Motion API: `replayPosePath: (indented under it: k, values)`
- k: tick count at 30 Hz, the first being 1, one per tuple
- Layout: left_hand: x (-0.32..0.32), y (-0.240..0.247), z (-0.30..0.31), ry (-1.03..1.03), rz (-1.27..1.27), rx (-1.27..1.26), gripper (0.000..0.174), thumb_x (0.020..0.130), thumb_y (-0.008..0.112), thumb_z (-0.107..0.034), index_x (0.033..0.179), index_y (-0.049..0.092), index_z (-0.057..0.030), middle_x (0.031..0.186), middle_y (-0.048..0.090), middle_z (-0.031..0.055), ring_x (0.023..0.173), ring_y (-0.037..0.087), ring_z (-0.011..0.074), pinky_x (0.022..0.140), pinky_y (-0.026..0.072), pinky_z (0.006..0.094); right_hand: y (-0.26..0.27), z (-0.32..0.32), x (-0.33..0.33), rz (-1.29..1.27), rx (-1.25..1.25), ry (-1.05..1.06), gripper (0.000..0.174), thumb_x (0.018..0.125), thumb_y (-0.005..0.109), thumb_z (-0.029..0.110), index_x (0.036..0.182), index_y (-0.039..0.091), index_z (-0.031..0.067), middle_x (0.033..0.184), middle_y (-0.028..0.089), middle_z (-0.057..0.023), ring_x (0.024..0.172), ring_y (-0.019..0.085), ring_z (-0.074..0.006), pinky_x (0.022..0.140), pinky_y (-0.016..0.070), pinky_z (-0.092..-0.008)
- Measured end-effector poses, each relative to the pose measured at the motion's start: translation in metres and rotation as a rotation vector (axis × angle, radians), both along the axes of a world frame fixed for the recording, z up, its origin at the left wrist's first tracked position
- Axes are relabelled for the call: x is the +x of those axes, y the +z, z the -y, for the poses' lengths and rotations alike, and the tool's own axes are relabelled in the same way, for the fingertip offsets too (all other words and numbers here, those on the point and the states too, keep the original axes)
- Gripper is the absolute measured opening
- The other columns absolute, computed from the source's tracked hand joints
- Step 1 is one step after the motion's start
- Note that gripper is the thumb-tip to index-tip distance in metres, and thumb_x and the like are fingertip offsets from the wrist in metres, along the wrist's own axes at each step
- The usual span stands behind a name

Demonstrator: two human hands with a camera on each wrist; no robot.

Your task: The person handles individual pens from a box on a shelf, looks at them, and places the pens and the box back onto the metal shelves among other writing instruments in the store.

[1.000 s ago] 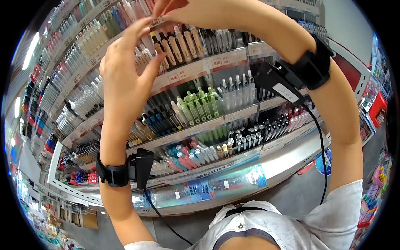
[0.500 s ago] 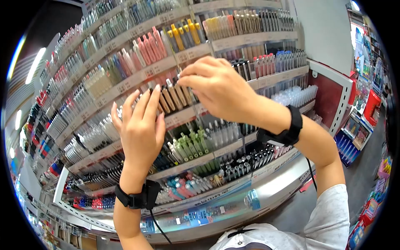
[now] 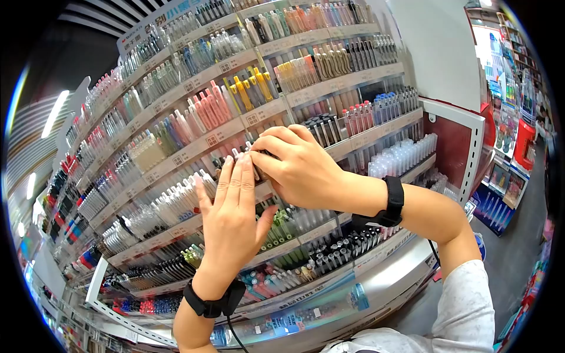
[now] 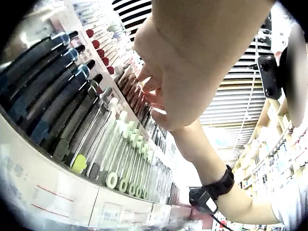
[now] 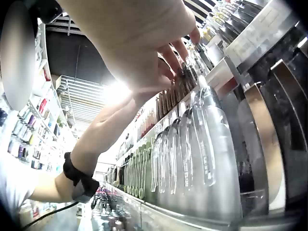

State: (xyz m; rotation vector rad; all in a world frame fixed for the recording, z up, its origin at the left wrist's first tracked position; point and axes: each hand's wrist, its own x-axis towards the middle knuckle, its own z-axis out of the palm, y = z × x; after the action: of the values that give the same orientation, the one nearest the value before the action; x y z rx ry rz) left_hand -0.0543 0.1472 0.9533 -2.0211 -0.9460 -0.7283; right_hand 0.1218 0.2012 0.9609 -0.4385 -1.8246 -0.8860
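Note:
In the head view, my left hand (image 3: pixel 231 229) lies with straight fingers against a row of brown-and-black pens on a middle shelf. My right hand (image 3: pixel 306 170) is beside it, its fingers curled over the same row and pinching at a pen (image 3: pixel 249 146) whose pale tip shows. The two hands' fingertips are close together. From the left wrist, my left palm (image 4: pixel 178 77) hides part of the row, with green pens (image 4: pixel 130 159) below. In the right wrist view, my right hand (image 5: pixel 139 48) reaches over the brown pens (image 5: pixel 168 98), behind clear pens (image 5: pixel 185 149).
Tiers of pens surround the hands, with shelf edges (image 3: pixel 323 88) between them. Below are more pens and a white ledge (image 3: pixel 382 273). A white-framed red panel (image 3: pixel 447 141) stands at the right end, and an aisle with other displays lies beyond it.
The head view has tilted up, showing higher shelves and the ceiling. My right hand has come down from the top edge to the brown pens, and my left hand's fingers have drawn closer together there.

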Motion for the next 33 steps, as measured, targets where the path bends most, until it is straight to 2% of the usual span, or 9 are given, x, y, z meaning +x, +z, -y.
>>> replayPosePath:
  k: [7, 9, 11, 17, 19, 23, 24, 31, 33]
  values:
    - [-0.005, 0.02, 0.014, -0.047, 0.0, -0.127, 0.075, 0.08, 0.067, -0.03, 0.139, 0.034, 0.002, 0.14, 0.042, 0.0177, 0.133, 0.036, 0.0327, 0.108, 0.0181, 0.0594, 0.018, 0.01, 0.011, 0.056, -0.172, 0.094, 0.026, 0.071, 0.06, 0.0, 0.096, 0.063, 0.0025, 0.104, 0.061, -0.011, 0.1, 0.056, -0.0286, 0.088, 0.0434, -0.0401]
    - [-0.014, 0.036, 0.014, -0.163, 0.077, -0.232, 0.065, 0.082, 0.064, -0.026, 0.136, 0.038, -0.0009, 0.137, 0.043, 0.0194, 0.131, 0.037, 0.0351, 0.107, 0.0223, 0.0568, 0.037, 0.002, 0.014, 0.074, -0.139, 0.088, 0.021, 0.074, 0.057, -0.001, 0.094, 0.064, 0.0008, 0.1, 0.062, -0.0131, 0.099, 0.057, -0.0291, 0.086, 0.0448, -0.041]
    - [-0.02, 0.054, 0.011, -0.252, 0.11, -0.207, 0.055, 0.082, 0.061, -0.018, 0.131, 0.044, -0.001, 0.134, 0.045, 0.0207, 0.128, 0.04, 0.0357, 0.108, 0.0277, 0.046, 0.06, -0.007, 0.013, 0.048, -0.122, 0.161, 0.019, 0.077, 0.054, -0.001, 0.093, 0.064, -0.0011, 0.099, 0.063, -0.015, 0.096, 0.058, -0.0304, 0.085, 0.0461, -0.0419]
    - [-0.038, 0.081, -0.013, -0.071, 0.127, 0.047, 0.062, 0.082, 0.06, -0.017, 0.138, 0.039, -0.0001, 0.143, 0.038, 0.0211, 0.134, 0.033, 0.036, 0.11, 0.024, 0.0467, 0.101, -0.035, -0.008, -0.007, 0.062, 0.067, 0.027, 0.076, 0.053, -0.001, 0.101, 0.066, 0.0006, 0.105, 0.064, -0.0112, 0.101, 0.057, -0.0302, 0.086, 0.0455, -0.0419]
    - [-0.041, 0.085, -0.026, -0.014, 0.137, 0.127, 0.062, 0.084, 0.058, -0.017, 0.141, 0.036, -0.0029, 0.146, 0.036, 0.0184, 0.137, 0.031, 0.0334, 0.112, 0.0228, 0.0414, 0.103, -0.037, -0.012, 0.002, 0.071, -0.067, 0.032, 0.075, 0.053, -0.001, 0.104, 0.066, 0.003, 0.109, 0.064, -0.0084, 0.107, 0.055, -0.0277, 0.089, 0.0433, -0.0412]
    - [-0.033, 0.082, -0.035, 0.005, 0.154, 0.051, 0.064, 0.087, 0.056, -0.021, 0.144, 0.031, -0.0047, 0.149, 0.031, 0.017, 0.14, 0.025, 0.0325, 0.113, 0.017, 0.0475, 0.105, -0.038, -0.015, 0.022, -0.022, -0.142, 0.033, 0.075, 0.054, -0.001, 0.105, 0.066, 0.0048, 0.11, 0.064, -0.0075, 0.11, 0.054, -0.0259, 0.092, 0.041, -0.0402]
    - [-0.033, 0.081, -0.039, -0.017, 0.143, 0.057, 0.067, 0.086, 0.057, -0.026, 0.143, 0.031, -0.0017, 0.148, 0.032, 0.0181, 0.139, 0.026, 0.0339, 0.11, 0.0177, 0.0569, 0.104, -0.038, -0.015, 0.014, 0.008, -0.133, 0.034, 0.074, 0.054, 0.0, 0.105, 0.066, 0.0052, 0.109, 0.064, -0.0072, 0.11, 0.054, -0.0258, 0.092, 0.0408, -0.04]
    - [-0.035, 0.08, -0.049, -0.002, 0.154, 0.037, 0.066, 0.087, 0.056, -0.026, 0.143, 0.031, -0.0022, 0.15, 0.03, 0.0161, 0.14, 0.024, 0.0341, 0.111, 0.0167, 0.0568, 0.099, -0.036, -0.016, 0.03, -0.044, -0.171, 0.033, 0.074, 0.055, 0.001, 0.105, 0.066, 0.0059, 0.107, 0.064, -0.0059, 0.108, 0.055, -0.0253, 0.091, 0.0407, -0.0399]
    - [-0.034, 0.08, -0.048, 0.036, 0.16, -0.005, 0.065, 0.088, 0.057, -0.023, 0.144, 0.031, -0.0056, 0.15, 0.029, 0.0163, 0.141, 0.023, 0.0323, 0.113, 0.015, 0.0511, 0.098, -0.035, -0.017, 0.023, -0.047, -0.162, 0.032, 0.075, 0.055, 0.002, 0.105, 0.066, 0.0059, 0.106, 0.064, -0.0064, 0.108, 0.055, -0.0258, 0.091, 0.0406, -0.0403]
